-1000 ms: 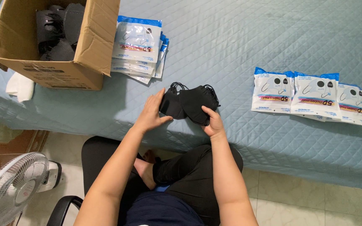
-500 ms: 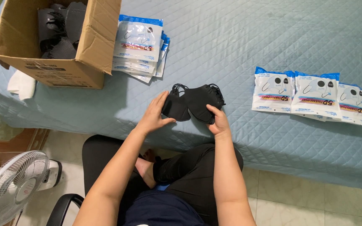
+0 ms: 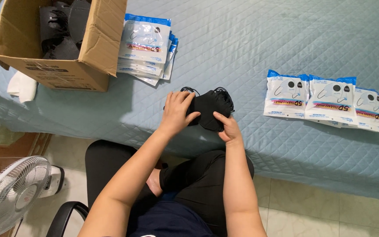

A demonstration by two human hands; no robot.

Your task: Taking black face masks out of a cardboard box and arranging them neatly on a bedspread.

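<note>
Black masks [image 3: 209, 109] stacked on blue quilt [image 3: 259, 48], pinched between left hand [image 3: 177, 110], fingers spread flat, and right hand [image 3: 228, 127], fingers curled.

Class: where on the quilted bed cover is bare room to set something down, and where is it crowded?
Bare: between the black masks and three sealed packets, and beyond both. Crowded: brown cardboard box against the stacked packets.
</note>
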